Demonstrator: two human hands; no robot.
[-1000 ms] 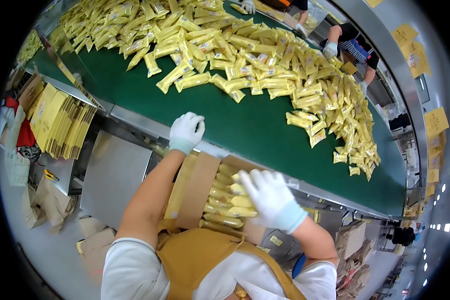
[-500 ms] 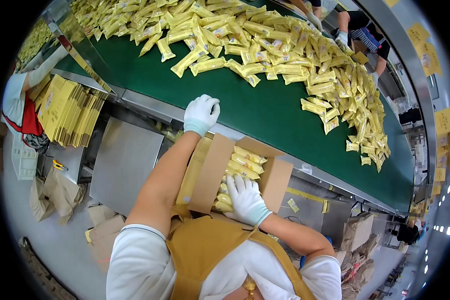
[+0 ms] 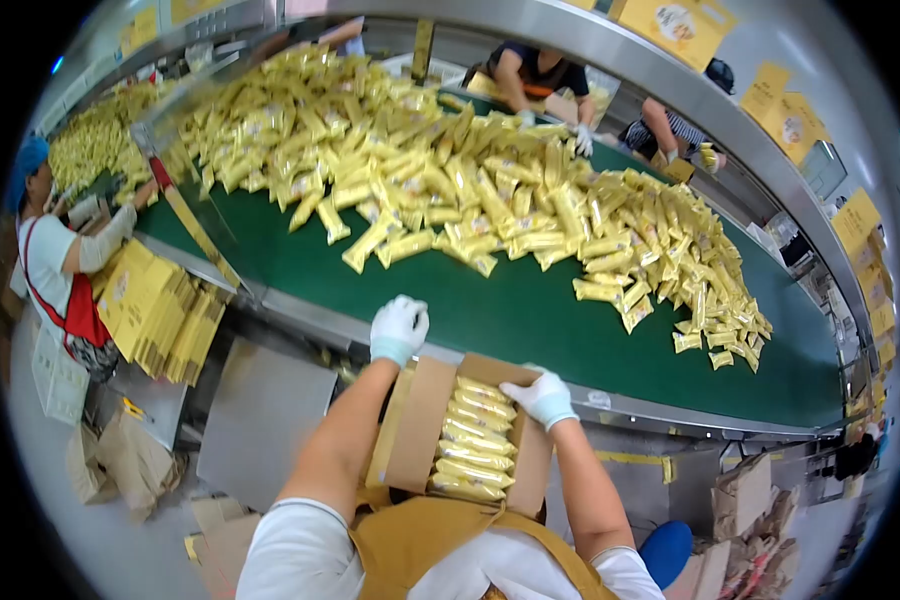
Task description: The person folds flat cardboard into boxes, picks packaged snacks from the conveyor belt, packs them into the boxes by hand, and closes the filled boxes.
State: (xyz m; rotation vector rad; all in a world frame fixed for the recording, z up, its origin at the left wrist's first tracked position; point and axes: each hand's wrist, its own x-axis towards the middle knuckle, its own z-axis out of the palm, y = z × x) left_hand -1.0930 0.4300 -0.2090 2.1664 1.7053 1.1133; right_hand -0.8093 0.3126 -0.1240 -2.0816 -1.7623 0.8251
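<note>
An open cardboard box [image 3: 418, 425] is in front of my chest, with a row of yellow wrapped packs [image 3: 475, 440] lying in it. My right hand [image 3: 542, 397], in a white glove, is at the box's upper right corner, its thumb over the inner edge and its fingers partly hidden. My left hand [image 3: 400, 328], also gloved, rests by the near edge of the green belt [image 3: 490, 305], above the box's left flap. Its fingers are curled, and whether anything is between them is too small to tell. A large heap of yellow packs [image 3: 450, 190] covers the belt's far side.
Flattened yellow cartons [image 3: 160, 310] stand at the left beside a person in a red apron [image 3: 80, 315]. Other people work across the belt. A metal table [image 3: 265, 420] is left of my arm, a blue round object [image 3: 665, 553] at the lower right.
My right hand has moved from over the packs inside the box to its upper right corner. More packs show in the box. The view has tilted up, bringing more of the people into sight.
</note>
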